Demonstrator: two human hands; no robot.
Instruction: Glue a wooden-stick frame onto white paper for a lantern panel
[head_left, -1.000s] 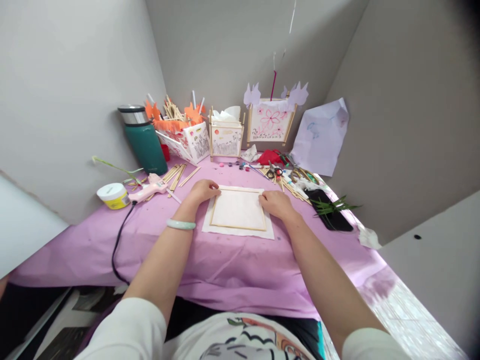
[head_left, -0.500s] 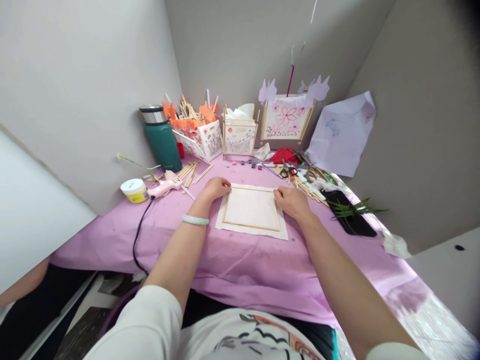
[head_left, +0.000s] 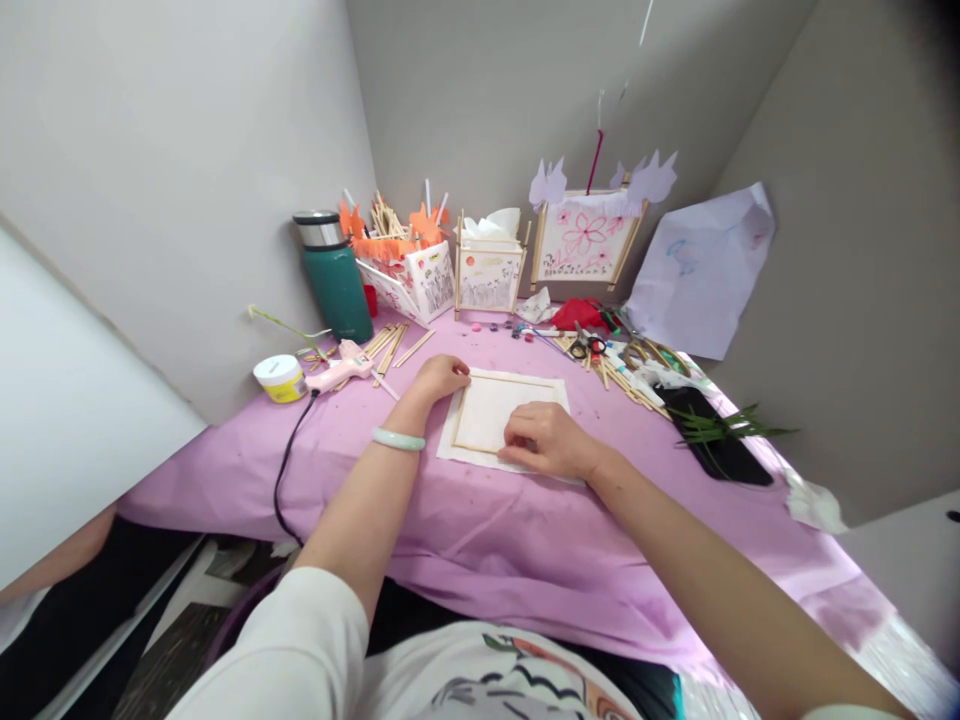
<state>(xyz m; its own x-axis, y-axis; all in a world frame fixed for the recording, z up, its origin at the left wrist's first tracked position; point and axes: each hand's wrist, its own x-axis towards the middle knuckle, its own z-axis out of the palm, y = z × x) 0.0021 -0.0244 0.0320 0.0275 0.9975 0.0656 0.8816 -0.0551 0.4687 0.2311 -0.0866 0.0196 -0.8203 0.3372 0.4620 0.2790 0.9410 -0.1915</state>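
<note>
A white sheet (head_left: 489, 408) lies flat on the purple tablecloth in front of me. On it rests a square frame of thin wooden sticks (head_left: 461, 412). At the frame's upper left corner, my left hand (head_left: 442, 378) is closed, thumb and fingertips gripping the stick. My right hand (head_left: 551, 438) bends over the lower edge, its fingers curled and closed on the bottom stick. That hand covers the lower right part of frame and sheet.
A pink glue gun (head_left: 341, 368), a white-and-yellow jar (head_left: 280, 380) and a green bottle (head_left: 337, 290) stand left. Decorated stick lanterns (head_left: 491, 275) line the back. Scissors (head_left: 586, 345), loose sticks and a black phone (head_left: 720, 450) under green leaves lie right. Another person's arm (head_left: 67, 550) shows lower left.
My right hand has left the frame's upper right corner and come down and left to its bottom edge. The left hand stays at the upper left corner. The view has shifted slightly.
</note>
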